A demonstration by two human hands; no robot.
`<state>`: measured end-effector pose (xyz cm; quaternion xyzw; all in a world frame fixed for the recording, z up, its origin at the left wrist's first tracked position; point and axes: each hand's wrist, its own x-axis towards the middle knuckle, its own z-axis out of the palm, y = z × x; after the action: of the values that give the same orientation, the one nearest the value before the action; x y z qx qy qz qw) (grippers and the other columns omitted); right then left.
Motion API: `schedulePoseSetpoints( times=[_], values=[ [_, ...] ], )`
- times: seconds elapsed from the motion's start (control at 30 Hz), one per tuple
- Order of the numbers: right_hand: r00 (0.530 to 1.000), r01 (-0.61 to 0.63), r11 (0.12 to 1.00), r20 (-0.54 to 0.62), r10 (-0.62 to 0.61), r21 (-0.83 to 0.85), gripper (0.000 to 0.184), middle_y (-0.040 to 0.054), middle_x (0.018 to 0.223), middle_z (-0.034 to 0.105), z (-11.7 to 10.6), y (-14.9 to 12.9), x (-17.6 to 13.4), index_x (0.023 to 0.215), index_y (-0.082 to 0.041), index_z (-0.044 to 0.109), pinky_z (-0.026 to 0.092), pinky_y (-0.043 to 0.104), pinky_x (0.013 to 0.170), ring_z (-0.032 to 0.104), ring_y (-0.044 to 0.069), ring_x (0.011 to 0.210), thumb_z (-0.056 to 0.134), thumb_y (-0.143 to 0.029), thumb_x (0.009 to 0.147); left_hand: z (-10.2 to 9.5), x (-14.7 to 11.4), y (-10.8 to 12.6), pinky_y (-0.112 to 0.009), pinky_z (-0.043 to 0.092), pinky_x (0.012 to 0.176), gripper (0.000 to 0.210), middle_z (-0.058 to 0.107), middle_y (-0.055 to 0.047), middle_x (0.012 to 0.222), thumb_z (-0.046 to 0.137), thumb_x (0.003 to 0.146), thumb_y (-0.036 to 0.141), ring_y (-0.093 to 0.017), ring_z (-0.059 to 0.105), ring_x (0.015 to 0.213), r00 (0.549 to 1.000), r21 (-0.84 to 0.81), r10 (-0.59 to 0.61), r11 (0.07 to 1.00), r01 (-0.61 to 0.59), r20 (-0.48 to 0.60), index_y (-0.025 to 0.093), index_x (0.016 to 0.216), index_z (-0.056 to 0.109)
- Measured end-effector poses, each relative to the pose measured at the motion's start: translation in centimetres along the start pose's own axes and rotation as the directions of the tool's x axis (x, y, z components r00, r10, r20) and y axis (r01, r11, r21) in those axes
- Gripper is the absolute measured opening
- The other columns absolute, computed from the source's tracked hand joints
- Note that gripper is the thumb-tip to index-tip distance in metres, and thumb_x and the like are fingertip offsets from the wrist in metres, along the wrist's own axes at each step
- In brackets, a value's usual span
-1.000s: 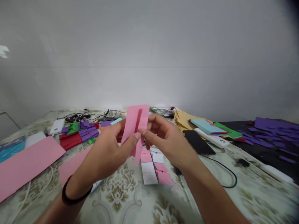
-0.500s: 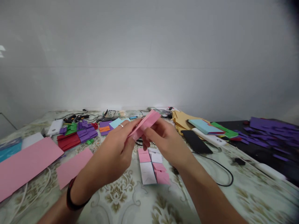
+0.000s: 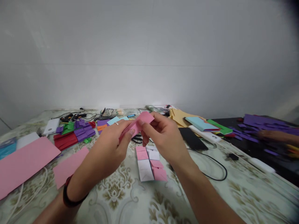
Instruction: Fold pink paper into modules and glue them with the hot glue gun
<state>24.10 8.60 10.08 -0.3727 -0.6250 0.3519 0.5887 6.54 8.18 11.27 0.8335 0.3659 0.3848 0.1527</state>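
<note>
A folded pink paper strip (image 3: 145, 117) is held up in the air between both hands. My left hand (image 3: 114, 143) pinches its lower left end, thumb on top, a ring on one finger. My right hand (image 3: 161, 132) grips the other end between thumb and fingers. Below them on the patterned tablecloth lies a block of folded pink and white paper pieces (image 3: 146, 169). Black-handled scissors (image 3: 137, 139) lie just behind that block, partly hidden by my hands.
Pink sheets (image 3: 28, 161) lie at the left, near red, green and purple paper strips (image 3: 85, 132). A black phone (image 3: 192, 138), a white power strip (image 3: 203, 133) and cables are on the right. Another person's hand (image 3: 277, 137) is over purple strips on a black table.
Both hands have shifted slightly left with the pink paper, which now shows a flatter face. Another person's hand has appeared at the right edge.
</note>
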Motion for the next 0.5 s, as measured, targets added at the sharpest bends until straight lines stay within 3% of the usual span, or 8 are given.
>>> schedulePoseSetpoints(
  times=[0.17,0.33,0.43,0.5],
  values=[
    [1.0,0.013,1.0,-0.027,-0.013,0.015,0.026,-0.0074,0.057,0.058,0.4,0.0,-0.2,0.075,-0.019,0.059,0.048,0.02,0.047,0.056,0.007,0.045,0.07,-0.035,0.093,0.2,0.2,0.0,-0.029,0.041,0.071,0.028,0.065,0.002,0.08,0.044,0.108,0.015,-0.016,0.057,0.072,0.999,0.05,0.045,0.998,-0.045,0.012,0.023,0.09,0.064],
    [0.997,0.051,0.999,-0.056,-0.051,0.004,0.025,-0.0073,0.057,0.058,0.4,0.1,-0.2,0.074,-0.019,0.059,0.048,0.019,0.047,0.056,0.007,0.045,0.065,-0.03,0.095,0.2,0.1,0.1,-0.032,0.048,0.079,0.03,0.075,-0.001,0.098,0.041,0.109,0.021,-0.02,0.066,0.086,0.999,0.026,0.038,0.999,-0.039,0.037,0.026,0.117,0.07],
    [0.992,0.081,0.996,-0.102,-0.076,0.044,0.025,-0.0079,0.056,0.057,0.0,0.3,0.0,0.075,-0.019,0.06,0.049,0.019,0.046,0.056,0.007,0.045,0.066,-0.029,0.096,-0.5,0.1,-0.3,-0.039,0.051,0.097,0.031,0.077,-0.006,0.122,0.055,0.104,0.029,-0.026,0.07,0.11,0.999,-0.015,-0.034,0.999,0.034,0.007,0.025,0.131,0.069],
    [0.991,0.088,0.987,-0.117,-0.072,0.135,0.021,-0.0076,0.06,0.059,-0.3,0.6,0.2,0.078,-0.019,0.062,0.051,0.02,0.045,0.056,0.007,0.044,0.067,-0.029,0.096,-1.3,0.1,-0.7,-0.041,0.052,0.102,0.033,0.078,-0.006,0.125,0.07,0.096,0.035,-0.029,0.071,0.115,0.993,-0.077,-0.102,0.992,0.097,-0.065,0.026,0.127,0.074]
  ],
)
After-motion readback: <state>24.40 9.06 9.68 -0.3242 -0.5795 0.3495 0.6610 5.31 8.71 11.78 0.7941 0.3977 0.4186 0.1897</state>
